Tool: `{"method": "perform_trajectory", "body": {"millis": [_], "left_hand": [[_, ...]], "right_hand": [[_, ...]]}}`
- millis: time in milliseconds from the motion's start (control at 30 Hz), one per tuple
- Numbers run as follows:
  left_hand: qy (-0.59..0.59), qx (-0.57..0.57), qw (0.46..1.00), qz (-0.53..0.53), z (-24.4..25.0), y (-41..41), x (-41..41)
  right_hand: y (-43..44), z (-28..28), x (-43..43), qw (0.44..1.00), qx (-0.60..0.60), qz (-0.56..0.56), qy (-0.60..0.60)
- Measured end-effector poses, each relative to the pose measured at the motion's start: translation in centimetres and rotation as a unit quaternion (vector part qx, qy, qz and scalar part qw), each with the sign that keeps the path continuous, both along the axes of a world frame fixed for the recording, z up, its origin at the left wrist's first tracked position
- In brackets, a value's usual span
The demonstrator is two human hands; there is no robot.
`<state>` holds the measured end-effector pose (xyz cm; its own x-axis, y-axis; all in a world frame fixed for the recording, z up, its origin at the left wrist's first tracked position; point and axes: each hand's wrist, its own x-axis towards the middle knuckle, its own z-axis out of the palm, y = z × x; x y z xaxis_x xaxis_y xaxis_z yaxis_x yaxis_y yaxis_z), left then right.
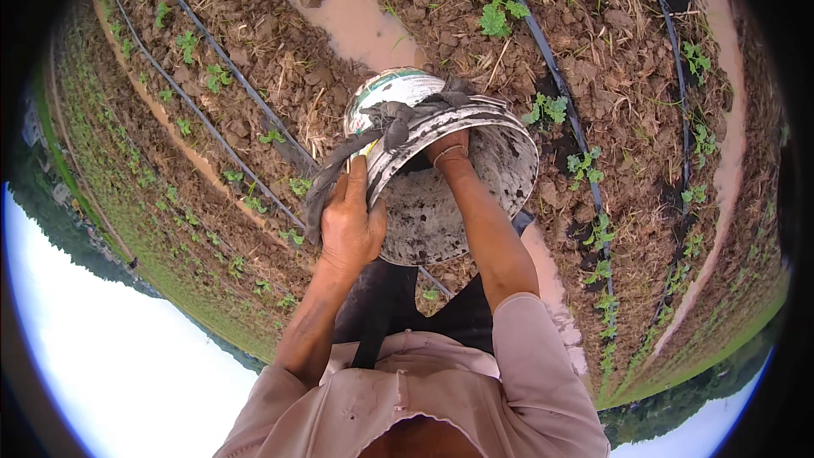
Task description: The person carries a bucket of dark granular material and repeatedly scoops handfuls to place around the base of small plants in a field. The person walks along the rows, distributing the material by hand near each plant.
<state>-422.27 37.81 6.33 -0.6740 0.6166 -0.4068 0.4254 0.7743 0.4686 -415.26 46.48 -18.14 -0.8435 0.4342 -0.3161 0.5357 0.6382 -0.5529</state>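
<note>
A white plastic bucket (439, 116) is tilted with its mouth towards me, and dark residue coats its inner wall. My left hand (353, 219) grips the rim at its left side, thumb towards the mouth. Grey cloth strips (397, 124) are knotted along that rim and hang down by the left hand. My right hand (448, 143) reaches deep into the bucket, with a thin band around the wrist. The wall and shadow hide its fingers, so whether they hold something cannot be seen. A dark strap crosses my front below the bucket.
Young leafy plants (499, 3) grow in rows along black drip lines (559, 79). Between the beds of clods and straw run furrows of muddy water (350, 3). A drip line (216, 48) with smaller seedlings (218, 78) lies on the left.
</note>
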Motion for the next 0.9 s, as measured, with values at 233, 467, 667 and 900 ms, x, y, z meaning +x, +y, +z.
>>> {"method": "perform_trajectory", "body": {"millis": [233, 467, 667, 900], "left_hand": [[0.02, 0.037, 0.998, -0.045, -1.2, 0.0, 1.0], [0.002, -0.024, 1.0, 0.017, -0.3, 0.1, -0.1], [0.027, -0.015, 0.999, 0.023, -0.8, 0.3, -0.9], [-0.005, -0.055, 0.996, 0.068, -3.9, 1.0, -5.2]], "right_hand": [[-5.9, -2.4, 1.8, 0.986, -0.134, 0.037, -0.093], [-14.4, -2.8, -0.9, 0.964, -0.257, 0.063, -0.012], [-13.6, -0.4, -2.8, 0.744, -0.643, -0.181, -0.004], [-5.0, 5.2, -3.2, 0.46, -0.83, -0.317, 0.015]]}}
